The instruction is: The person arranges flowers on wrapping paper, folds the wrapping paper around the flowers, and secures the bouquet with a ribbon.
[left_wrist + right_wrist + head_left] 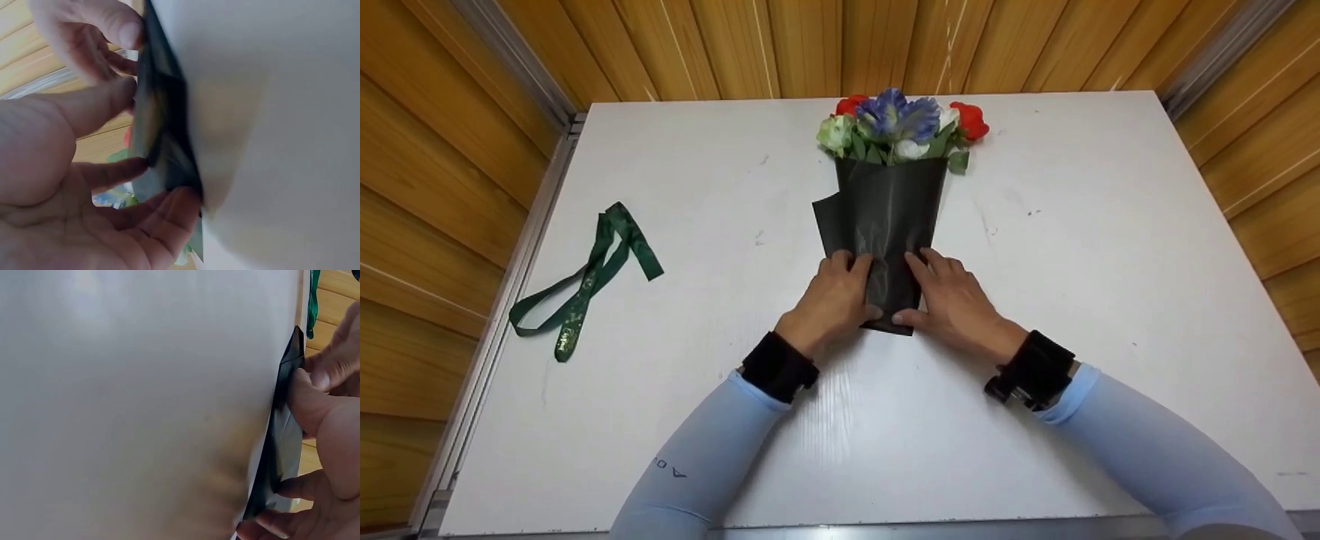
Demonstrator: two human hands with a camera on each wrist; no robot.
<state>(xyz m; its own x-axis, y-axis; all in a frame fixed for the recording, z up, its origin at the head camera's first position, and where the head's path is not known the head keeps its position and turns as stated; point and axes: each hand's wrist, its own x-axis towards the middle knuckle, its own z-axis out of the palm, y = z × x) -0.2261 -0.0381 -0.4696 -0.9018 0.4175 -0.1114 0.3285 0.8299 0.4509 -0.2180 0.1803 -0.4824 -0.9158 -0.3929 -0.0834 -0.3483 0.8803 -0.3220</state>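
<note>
A bouquet of artificial-looking flowers, purple-blue, red, white and pale green, lies on the table wrapped in black wrapping paper. At the wrap's lower left side, my left hand holds the paper, its thumb by the bottom edge. Opposite it, my right hand holds the lower right side, with the thumb likewise low on the front. The left wrist view shows bent fingertips against the paper's side. In the right wrist view the thumb presses the black paper. The stems are hidden inside.
A green ribbon with gold print lies loosely looped on the left of the white table. Wood-look panels stand behind the table and at both sides. A metal rail runs along the left edge.
</note>
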